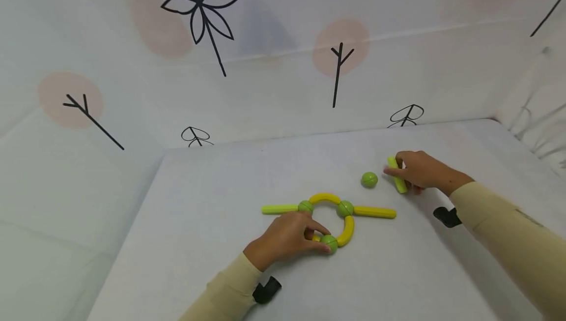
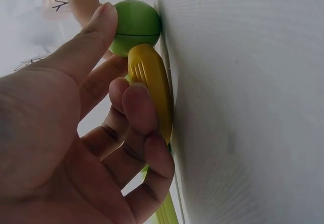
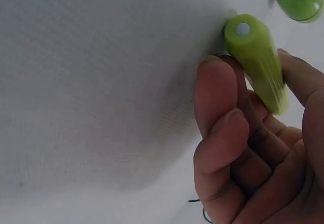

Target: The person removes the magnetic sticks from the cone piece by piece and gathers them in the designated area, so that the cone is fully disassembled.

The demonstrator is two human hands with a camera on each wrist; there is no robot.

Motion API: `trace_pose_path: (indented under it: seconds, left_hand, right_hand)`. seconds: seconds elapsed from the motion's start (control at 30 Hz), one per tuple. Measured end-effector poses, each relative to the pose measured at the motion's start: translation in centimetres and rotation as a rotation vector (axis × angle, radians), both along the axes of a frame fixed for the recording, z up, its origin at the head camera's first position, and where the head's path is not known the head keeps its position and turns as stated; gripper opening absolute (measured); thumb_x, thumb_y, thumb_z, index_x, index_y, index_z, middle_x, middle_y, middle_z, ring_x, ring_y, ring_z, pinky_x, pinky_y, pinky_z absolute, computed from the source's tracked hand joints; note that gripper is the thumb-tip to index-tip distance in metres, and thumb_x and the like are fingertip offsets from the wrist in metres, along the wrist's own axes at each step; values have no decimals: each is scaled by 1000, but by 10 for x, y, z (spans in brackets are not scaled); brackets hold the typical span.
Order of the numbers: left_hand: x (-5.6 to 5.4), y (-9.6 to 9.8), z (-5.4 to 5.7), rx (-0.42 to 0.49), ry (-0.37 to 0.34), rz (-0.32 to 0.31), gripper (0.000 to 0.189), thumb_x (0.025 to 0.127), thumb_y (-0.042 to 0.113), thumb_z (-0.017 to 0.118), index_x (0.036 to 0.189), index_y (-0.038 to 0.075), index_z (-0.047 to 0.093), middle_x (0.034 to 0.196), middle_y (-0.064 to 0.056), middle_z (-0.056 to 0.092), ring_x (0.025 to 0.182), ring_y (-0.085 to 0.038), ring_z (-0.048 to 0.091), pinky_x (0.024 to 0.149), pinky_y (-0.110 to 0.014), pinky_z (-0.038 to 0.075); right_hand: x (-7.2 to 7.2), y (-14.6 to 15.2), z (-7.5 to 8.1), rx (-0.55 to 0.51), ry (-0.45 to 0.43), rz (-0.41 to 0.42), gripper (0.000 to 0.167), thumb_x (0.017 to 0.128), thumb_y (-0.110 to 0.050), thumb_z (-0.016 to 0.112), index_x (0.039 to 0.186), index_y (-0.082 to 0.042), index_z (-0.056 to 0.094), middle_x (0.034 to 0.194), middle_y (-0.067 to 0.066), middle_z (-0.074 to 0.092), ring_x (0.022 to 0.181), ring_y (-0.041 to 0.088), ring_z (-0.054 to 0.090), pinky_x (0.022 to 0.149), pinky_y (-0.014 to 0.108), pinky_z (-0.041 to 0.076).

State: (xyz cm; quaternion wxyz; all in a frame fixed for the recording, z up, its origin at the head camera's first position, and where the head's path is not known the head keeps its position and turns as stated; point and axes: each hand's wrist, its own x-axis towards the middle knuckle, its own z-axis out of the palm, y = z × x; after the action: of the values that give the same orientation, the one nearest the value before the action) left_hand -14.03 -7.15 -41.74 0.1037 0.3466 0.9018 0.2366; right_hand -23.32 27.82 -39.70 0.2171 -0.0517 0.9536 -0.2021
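Here, left grip (image 1: 288, 236) pinches ball (image 1: 329, 244); right grip (image 1: 422, 169), farther forward, rod (image 3: 256, 57).

White table (image 1: 177, 237) is carrying toy pieces. Ring (image 1: 351, 221) of curves and balls is lying around the middle. Left green ball (image 1: 305, 207) is sitting toward table's left edge, right green ball (image 1: 345, 209) toward right edge, near green ball (image 1: 328, 244) on the ring's near side. Far yellow curve (image 1: 325, 197) is linking left and right balls; right yellow curve (image 1: 347, 233) is linking right and near balls; third yellow curve (image 1: 316, 238) is showing only partly. Yellow-green rod (image 1: 279, 209) is pointing from left ball toward left edge, yellow rod (image 1: 375, 212) from right ball toward right edge. Loose green ball (image 1: 369, 179) is resting apart, closer to far edge.
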Motion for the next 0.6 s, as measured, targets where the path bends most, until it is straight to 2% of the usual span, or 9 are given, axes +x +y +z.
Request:
trace_pose_path:
  seconds: [0.23, 0.4, 0.5, 0.6]
  left_hand:
    - [-1, 1, 0, -9, 0, -5, 33, 79, 48, 80, 107, 30, 79, 71, 16, 51, 64, 4, 42, 58, -13, 36]
    - [-1, 1, 0, -18, -4, 2, 32, 79, 47, 80, 106, 30, 79, 71, 16, 51, 64, 4, 43, 58, -13, 35]
    - [-1, 0, 0, -17, -4, 3, 32, 79, 47, 80, 106, 30, 79, 71, 16, 51, 64, 4, 42, 58, -13, 35]
    - [-1, -1, 1, -20, -1, -8, 32, 80, 48, 79, 107, 29, 79, 71, 15, 51, 64, 4, 42, 58, -13, 36]
  right_hand:
    - [-6, -1, -5, 7, -40, -4, 40, 101, -40, 56, 88, -3, 49, 60, 2, 56, 51, 14, 55, 53, 27, 48]
    - [-6, -1, -8, 2, -40, -17, 42, 101, -43, 55, 87, -4, 50, 62, 3, 55, 52, 14, 55, 54, 28, 50]
    - [-4, 0, -6, 33, 5, -25, 47, 101, -48, 50, 88, -4, 50, 65, 3, 52, 55, 16, 54, 54, 29, 47]
    - [3, -2, 2, 63, 126, -39, 52, 102, -53, 45, 89, -4, 52, 68, 4, 50, 60, 19, 51, 55, 30, 40]
